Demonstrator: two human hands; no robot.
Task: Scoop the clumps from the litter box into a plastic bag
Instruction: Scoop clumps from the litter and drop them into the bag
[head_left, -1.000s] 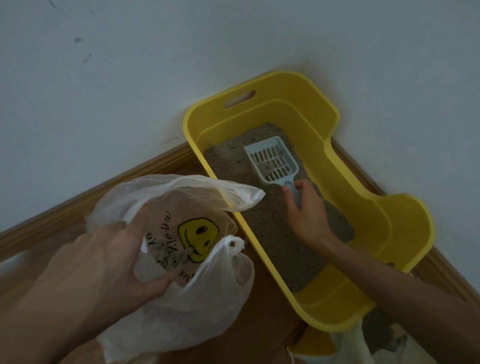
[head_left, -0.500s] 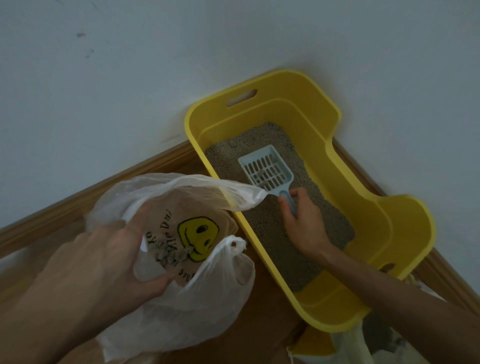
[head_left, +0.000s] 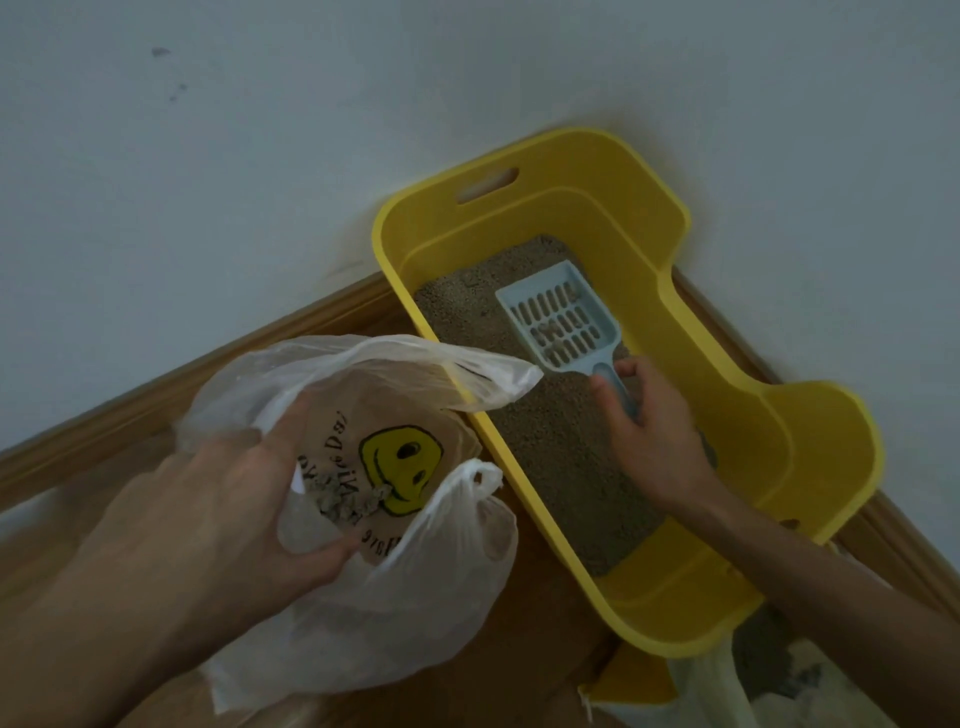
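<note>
Pale wall (head_left: 208, 182), wood floor (head_left: 545, 649), yellow litter box (head_left: 810, 467) pushed into the corner along the baseboard (head_left: 156, 395). Step in hand, as I read it: sifting. The right hand (head_left: 649, 431) has its fingers curled round the handle of the blue slotted scoop (head_left: 561, 322), which sits just above the grey litter (head_left: 550, 441) at the box's far end. A few small bits lie on the slots; too dim to say if they're real clumps. The left hand (head_left: 223, 514) holds the plastic bag (head_left: 363, 623) by its near rim, thumb hooked inside, index finger stretched along the mouth, so the opening gapes just beside the box's left wall. Grey clumps (head_left: 343, 499) lie at the bottom of the bag, against a yellow smiley print (head_left: 402, 462). Next move probably calls for a level carry over the box wall, then a tip well inside the bag mouth; the far flap droops over the box rim and could catch the scoop. Bag film is thin, floppy and translucent.
</note>
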